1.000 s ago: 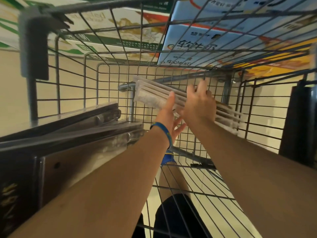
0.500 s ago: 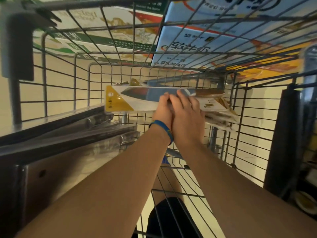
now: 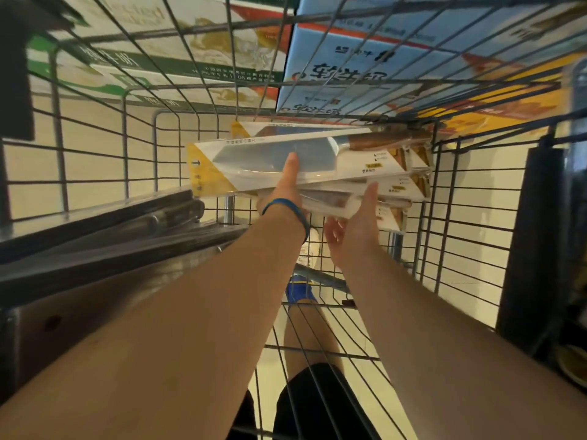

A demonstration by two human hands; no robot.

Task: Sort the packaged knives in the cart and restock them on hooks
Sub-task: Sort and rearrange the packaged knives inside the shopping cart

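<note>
Sorting is under way: left hand (image 3: 282, 188) pinches the packaged knives (image 3: 317, 160) (a stack, thumb on top) at 12 o'clock in the cart (image 3: 476, 192); right hand (image 3: 355, 217), palm open, supports them underneath. Restocking appears unstarted.

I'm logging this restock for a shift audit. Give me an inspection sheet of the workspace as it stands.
Surface: wire cart, no table; the floor shows through its mesh.
Job's things: stack of packaged knives held in both hands, top pack white and yellow with a wooden handle to the right; dark knife packs lying at the cart's left side.
Clutter: nothing seen.
Hands: left hand grips the stack, thumb on the top pack; right hand open, supporting the lower packs.
Cables: nothing seen.
Surroundings: printed cartons beyond the cart; pale tiled floor.
</note>
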